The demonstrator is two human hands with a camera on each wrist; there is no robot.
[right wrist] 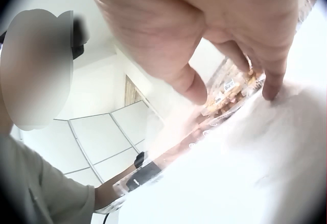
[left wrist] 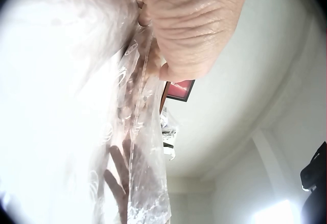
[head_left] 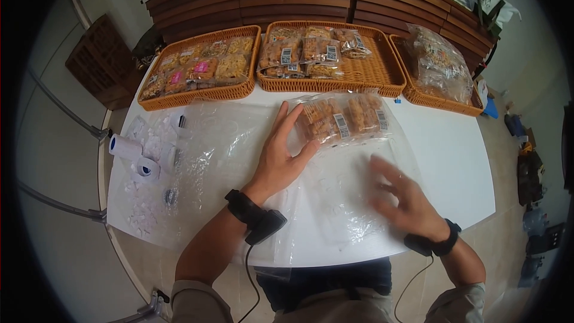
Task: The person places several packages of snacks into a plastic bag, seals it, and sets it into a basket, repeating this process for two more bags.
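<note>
A large clear plastic bag (head_left: 347, 203) lies on the white table, with two packs of brown snack pieces (head_left: 323, 119) under clear film at its far end. My left hand (head_left: 281, 152) rests at the left side of these packs, fingers extended along the edge and thumb at the near corner. To the right, my right hand (head_left: 403, 197) is blurred over the bag's near part, fingers spread and nothing in them. The right wrist view shows its fingertips (right wrist: 272, 91) right at the white surface, the packs beyond. Film hangs below my left hand in the left wrist view.
Behind stand wicker trays: a left one (head_left: 197, 98) and a middle one (head_left: 373, 63) with snack packs, and a right one (head_left: 445, 104) with a bulky clear bag. Label rolls (head_left: 125, 147) and paper scraps (head_left: 142, 212) lie at left. More clear film (head_left: 218, 149) covers the left-centre.
</note>
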